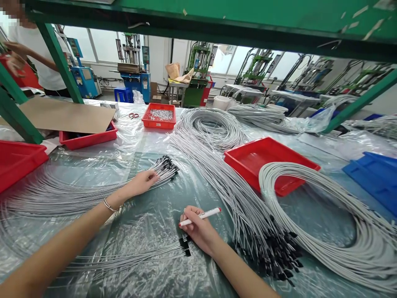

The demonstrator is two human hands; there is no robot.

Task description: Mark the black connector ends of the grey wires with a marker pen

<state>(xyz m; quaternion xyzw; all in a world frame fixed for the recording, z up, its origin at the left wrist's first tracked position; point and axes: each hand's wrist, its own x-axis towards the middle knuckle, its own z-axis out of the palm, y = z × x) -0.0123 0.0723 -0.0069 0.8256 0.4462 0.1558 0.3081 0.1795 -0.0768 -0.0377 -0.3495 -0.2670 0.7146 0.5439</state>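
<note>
While the marker is held over the plastic sheet, the work shows as follows.

Marker: a slim white marker pen (201,215) with a red tip, pinched in the closed fingers of the right hand (200,230), tip pointing left.
Small bundle: a few thin grey cables with black moulded ends (185,243) lie just beside that hand, touching its lower edge.
Left hand: the left hand (143,181) rests loosely curled, fingers down on the fanned bundle (164,166) of black-tipped cables; it grips nothing firmly.
Progress: judging by the piles, only a few cables lie set apart; the large heap (273,248) to the right seems untouched, so most looks left to do.
Materials: smooth round grey wire, matte black plugs, crinkled glossy film over the bench (155,215).
Around: a red tray (269,163), a grey coil (325,215), a blue tray (376,176).
</note>
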